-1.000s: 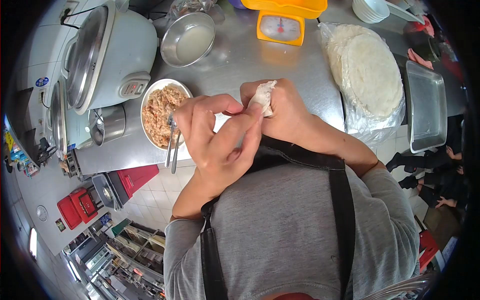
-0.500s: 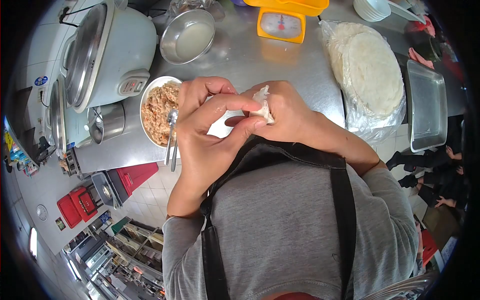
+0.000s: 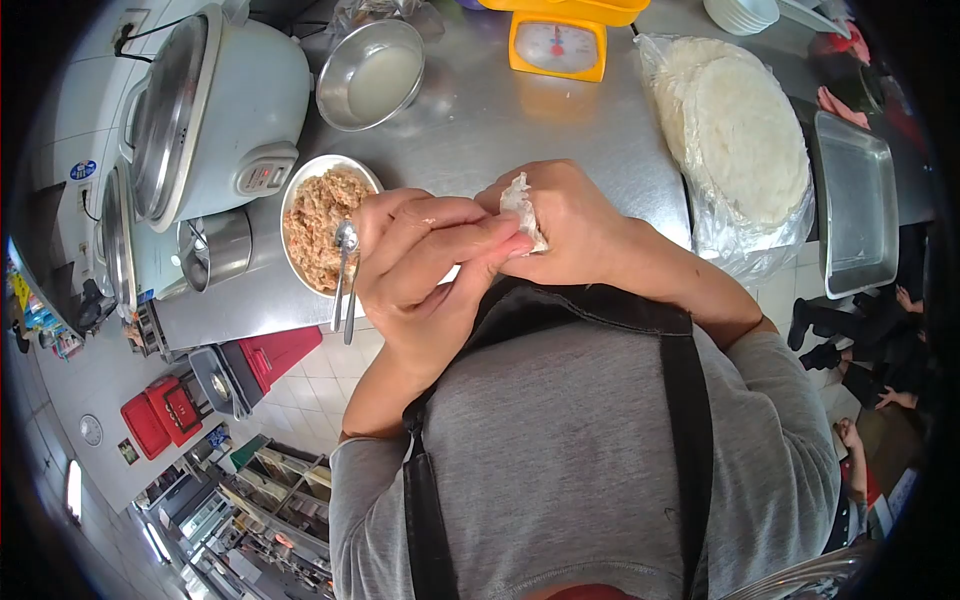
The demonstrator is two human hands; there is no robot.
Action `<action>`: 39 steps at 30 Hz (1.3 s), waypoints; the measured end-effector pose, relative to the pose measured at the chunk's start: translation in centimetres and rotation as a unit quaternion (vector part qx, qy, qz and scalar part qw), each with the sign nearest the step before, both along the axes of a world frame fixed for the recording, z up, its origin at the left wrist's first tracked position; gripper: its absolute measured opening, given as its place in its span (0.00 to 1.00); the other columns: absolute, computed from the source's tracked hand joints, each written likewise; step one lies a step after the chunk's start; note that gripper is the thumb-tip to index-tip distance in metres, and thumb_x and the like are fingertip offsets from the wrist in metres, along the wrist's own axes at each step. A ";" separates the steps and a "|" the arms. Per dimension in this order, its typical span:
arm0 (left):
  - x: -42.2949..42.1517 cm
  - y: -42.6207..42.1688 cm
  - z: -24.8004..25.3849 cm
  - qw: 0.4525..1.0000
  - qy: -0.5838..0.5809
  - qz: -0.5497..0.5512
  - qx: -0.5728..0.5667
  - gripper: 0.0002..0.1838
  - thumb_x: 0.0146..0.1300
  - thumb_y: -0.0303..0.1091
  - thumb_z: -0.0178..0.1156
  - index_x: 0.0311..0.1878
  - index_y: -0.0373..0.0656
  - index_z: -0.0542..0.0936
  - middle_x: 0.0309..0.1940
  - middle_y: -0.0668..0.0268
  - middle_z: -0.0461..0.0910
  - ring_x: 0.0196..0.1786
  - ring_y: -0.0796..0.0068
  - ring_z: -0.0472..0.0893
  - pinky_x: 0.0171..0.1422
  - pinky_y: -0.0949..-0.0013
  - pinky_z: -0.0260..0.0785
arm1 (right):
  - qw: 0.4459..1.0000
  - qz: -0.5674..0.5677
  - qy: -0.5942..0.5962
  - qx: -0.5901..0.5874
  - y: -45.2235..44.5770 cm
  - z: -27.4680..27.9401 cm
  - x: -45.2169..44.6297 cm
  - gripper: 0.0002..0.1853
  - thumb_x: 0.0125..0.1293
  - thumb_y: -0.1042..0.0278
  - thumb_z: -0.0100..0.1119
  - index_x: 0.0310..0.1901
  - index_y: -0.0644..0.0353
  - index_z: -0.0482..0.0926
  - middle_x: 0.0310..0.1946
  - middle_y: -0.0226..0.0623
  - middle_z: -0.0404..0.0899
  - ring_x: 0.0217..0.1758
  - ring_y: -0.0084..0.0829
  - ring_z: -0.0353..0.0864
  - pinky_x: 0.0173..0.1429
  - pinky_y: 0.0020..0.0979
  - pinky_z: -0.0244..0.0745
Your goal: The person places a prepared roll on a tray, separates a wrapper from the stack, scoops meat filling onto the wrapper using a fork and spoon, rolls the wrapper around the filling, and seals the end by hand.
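Observation:
Closed around a thin whitish wrapper [image 3: 520,205] is my right hand [image 3: 575,220], with the wrapper's ragged edge sticking out of the fist. My left hand [image 3: 420,265] pinches that edge between thumb and fingertips, so both hands touch the wrapper. Whatever lies inside the fist is hidden. Just left of my left hand is a white bowl [image 3: 289,255] of minced filling [image 3: 322,225]. Two metal utensils [image 3: 345,270] rest in it, handles over the near rim. Farther right, a stack of round white sheets [image 3: 745,140] lies on clear plastic.
A metal bowl [image 3: 333,100] of cloudy liquid and a yellow scale [image 3: 557,48] stand at the back. Large cookers [image 3: 250,110] and a metal pot [image 3: 232,250] are left. On the right are a metal tray [image 3: 858,200] and, beyond, people's legs [image 3: 835,320].
My left hand's fingers have come closer together at the wrapper's edge, closing the wide gap between thumb and fingers. At the lower right, another person's forearm now shows.

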State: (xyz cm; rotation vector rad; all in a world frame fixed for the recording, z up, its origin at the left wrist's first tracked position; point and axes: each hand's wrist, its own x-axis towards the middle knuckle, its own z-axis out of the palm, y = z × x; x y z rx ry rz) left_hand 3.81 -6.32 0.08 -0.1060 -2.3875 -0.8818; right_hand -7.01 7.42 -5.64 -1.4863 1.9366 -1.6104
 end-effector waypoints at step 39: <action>-0.1 -1.1 3.8 0.981 -0.157 -0.088 -0.078 0.12 0.47 0.31 0.77 0.38 0.51 0.93 0.37 0.74 0.84 0.45 0.69 0.74 0.53 0.64 0.66 | 0.997 0.062 0.025 0.049 0.4 1.0 -1.0 0.12 0.50 0.65 0.73 0.39 0.54 0.88 0.28 0.43 0.85 0.34 0.49 0.86 0.38 0.46 0.77</action>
